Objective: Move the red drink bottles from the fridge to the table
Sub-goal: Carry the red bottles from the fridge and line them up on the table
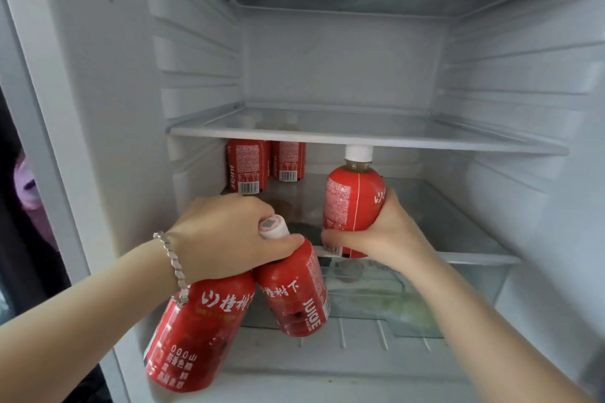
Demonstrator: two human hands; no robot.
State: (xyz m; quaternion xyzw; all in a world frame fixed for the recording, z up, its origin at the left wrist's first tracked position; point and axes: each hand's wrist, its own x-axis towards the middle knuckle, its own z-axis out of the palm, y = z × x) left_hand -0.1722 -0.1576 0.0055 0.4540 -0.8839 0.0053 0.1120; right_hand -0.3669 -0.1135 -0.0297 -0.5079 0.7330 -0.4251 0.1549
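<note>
Fingers [278,247] of the left hand [226,232] were curled round the tops of two tilted bottles, the first red bottle [196,330] and the second red bottle [294,298]. Both hung in front of the lower shelf [458,222] of the fridge [98,75]. Fingers [389,198] of the right hand [376,232] were wrapped round the body of the third red bottle [353,203], held upright at the front edge of that shelf; whether it was lifted could not be told. A fourth red bottle [247,170] and a fifth red bottle [288,162] stood side by side at the shelf's rear left corner. No surface was in view, so no bottle could be counted as delivered. The task was judged to be in its early part: three bottles were in hand, two untouched, and every carry to the surface was yet to be made.
</note>
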